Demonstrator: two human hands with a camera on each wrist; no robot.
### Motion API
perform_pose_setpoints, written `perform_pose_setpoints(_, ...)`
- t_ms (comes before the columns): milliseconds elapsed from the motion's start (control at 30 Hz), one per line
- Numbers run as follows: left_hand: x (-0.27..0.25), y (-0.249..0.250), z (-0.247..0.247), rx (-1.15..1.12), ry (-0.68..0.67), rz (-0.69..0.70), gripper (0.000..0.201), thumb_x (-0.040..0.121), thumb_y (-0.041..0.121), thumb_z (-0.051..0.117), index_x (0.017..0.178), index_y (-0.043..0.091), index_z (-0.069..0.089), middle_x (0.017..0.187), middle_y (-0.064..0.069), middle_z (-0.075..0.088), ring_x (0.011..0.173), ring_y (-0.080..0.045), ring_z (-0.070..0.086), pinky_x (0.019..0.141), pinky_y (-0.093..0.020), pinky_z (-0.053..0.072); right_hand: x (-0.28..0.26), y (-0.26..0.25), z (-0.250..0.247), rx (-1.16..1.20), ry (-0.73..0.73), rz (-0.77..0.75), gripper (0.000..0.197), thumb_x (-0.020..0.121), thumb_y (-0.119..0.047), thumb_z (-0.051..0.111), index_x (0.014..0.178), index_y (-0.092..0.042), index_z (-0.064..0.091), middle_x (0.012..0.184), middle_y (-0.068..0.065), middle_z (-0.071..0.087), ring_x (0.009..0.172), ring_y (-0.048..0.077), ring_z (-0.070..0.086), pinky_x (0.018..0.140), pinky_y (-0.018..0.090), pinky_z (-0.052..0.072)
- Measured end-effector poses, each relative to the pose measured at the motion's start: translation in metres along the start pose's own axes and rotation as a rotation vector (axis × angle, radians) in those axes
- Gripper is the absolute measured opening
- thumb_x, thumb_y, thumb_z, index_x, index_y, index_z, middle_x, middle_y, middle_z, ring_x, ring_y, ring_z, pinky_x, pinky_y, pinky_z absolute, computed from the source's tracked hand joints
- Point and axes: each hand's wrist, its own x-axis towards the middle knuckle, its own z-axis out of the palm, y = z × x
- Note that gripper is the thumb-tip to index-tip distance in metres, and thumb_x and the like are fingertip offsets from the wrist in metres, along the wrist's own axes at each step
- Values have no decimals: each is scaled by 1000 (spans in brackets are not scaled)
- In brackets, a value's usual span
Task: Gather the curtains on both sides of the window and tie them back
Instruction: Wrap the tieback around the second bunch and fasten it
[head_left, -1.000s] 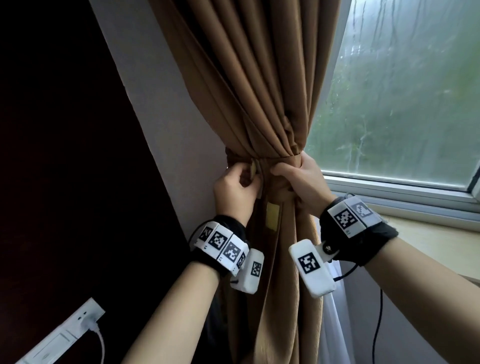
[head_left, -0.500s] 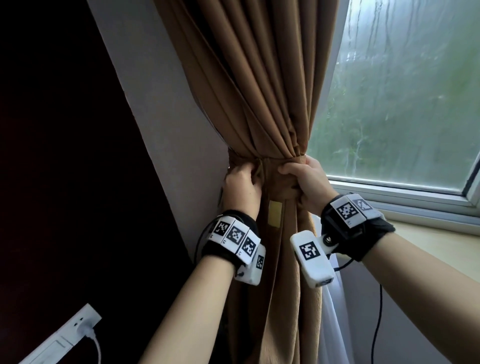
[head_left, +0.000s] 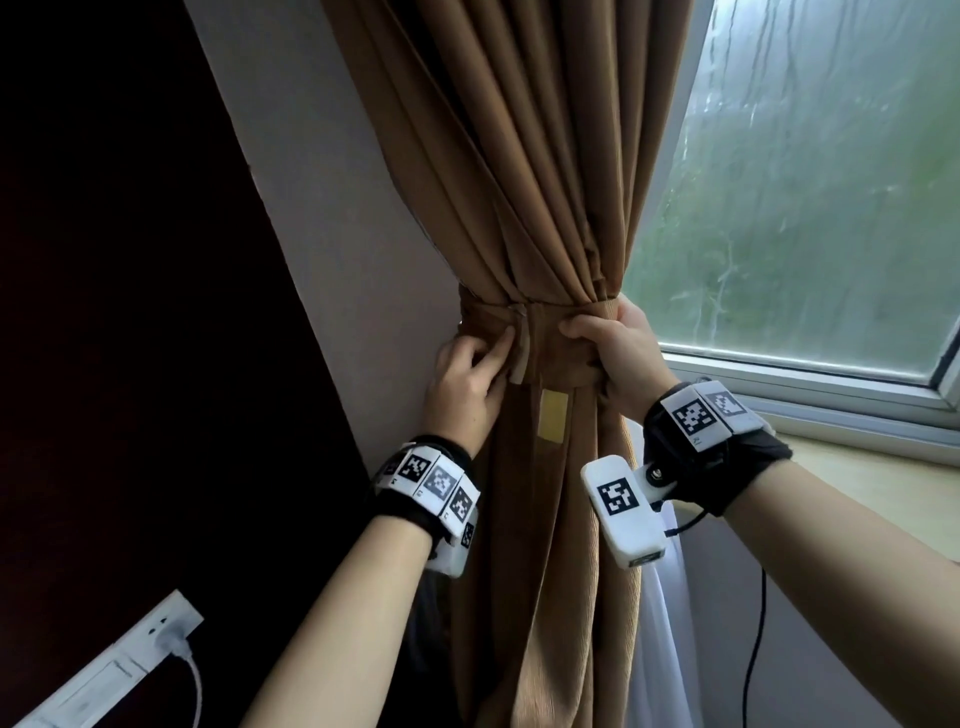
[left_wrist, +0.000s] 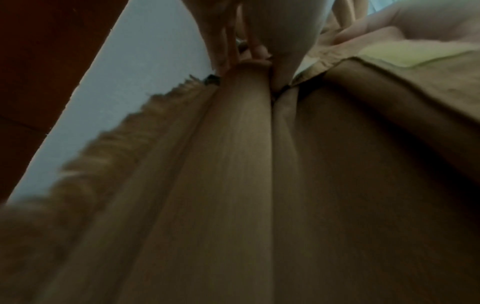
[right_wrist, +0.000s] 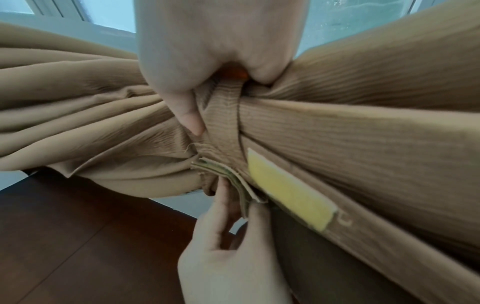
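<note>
Where the brown curtain bunches left of the window, a matching tieback band wraps it. Left hand pinches the band's end; right hand curls around the gathered bundle.

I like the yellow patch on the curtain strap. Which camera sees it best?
The right wrist view: the yellow patch fills much of the frame, sharp, on the strap beside the left hand. The head view shows it small below the tied bunch. The left wrist view catches only a blurred pale edge.
</note>
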Motion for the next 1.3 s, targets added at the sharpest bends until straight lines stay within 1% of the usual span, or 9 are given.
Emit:
perform_pose_setpoints(133,6,8,-3,-186,90,-31,30,79,11,54,102,1,70,66,-14,57,69,-12,46,62,-16,41,-3,5,5,-106,61,-84,30,66,-6,60,96,-13,57,87,8,64,80,20,61,70,33,53)
perform_pose_setpoints(267,4,20,-8,-325,159,-63,27,76,11,59,96,-1,72,61,-12,55,63,-11,47,64,-1,33,-5,6,10,-138,130,-122,38,60,-13,58,98,-13,57,90,11,65,83,21,61,76,39,53)
perform_pose_setpoints(500,0,33,9,-164,100,42,25,73,0,58,94,-2,72,58,-12,52,64,-16,39,59,-28,36,0,3,4,-35,108,-63,23,76,8,55,83,-13,56,78,10,61,73,21,58,69,32,50)
perform_pose_setpoints(600,8,29,11,-78,11,166,31,74,4,50,97,-3,70,60,-13,53,67,-18,40,61,-29,35,4,1,-3,-13,112,-52,25,78,11,52,84,-13,56,76,8,61,69,19,57,66,30,50)
perform_pose_setpoints(767,30,18,-1,-249,-217,158,47,74,9,33,100,-5,69,81,-19,65,78,-17,52,71,-27,43,9,0,-7,47,109,8,23,71,5,58,89,-9,57,74,8,62,64,17,59,60,27,51)
perform_pose_setpoints(933,52,9,-7,-172,-260,181,14,76,4,60,85,14,64,111,1,42,87,-17,52,77,-31,48,10,1,-8,85,34,26,28,71,4,57,96,-9,58,80,11,65,65,18,64,59,26,54)
perform_pose_setpoints(1000,55,13,-5,-121,-209,165,37,69,-5,66,83,23,47,118,4,30,84,-24,55,75,-30,49,12,2,-9,72,20,17,27,77,8,54,99,-8,58,83,12,65,68,19,64,60,27,54)
perform_pose_setpoints(1133,55,17,1,-211,-157,211,29,70,8,62,86,24,44,114,4,43,91,-14,50,78,-28,43,15,2,-12,93,23,4,28,76,8,55,99,-7,57,80,11,64,68,19,62,58,26,53)
perform_pose_setpoints(1300,72,31,-4,-249,-215,4,33,68,5,73,98,4,60,98,-12,66,86,-16,57,73,-23,39,17,-2,-17,55,-5,9,29,80,12,50,97,-9,57,81,11,64,65,17,64,59,26,55)
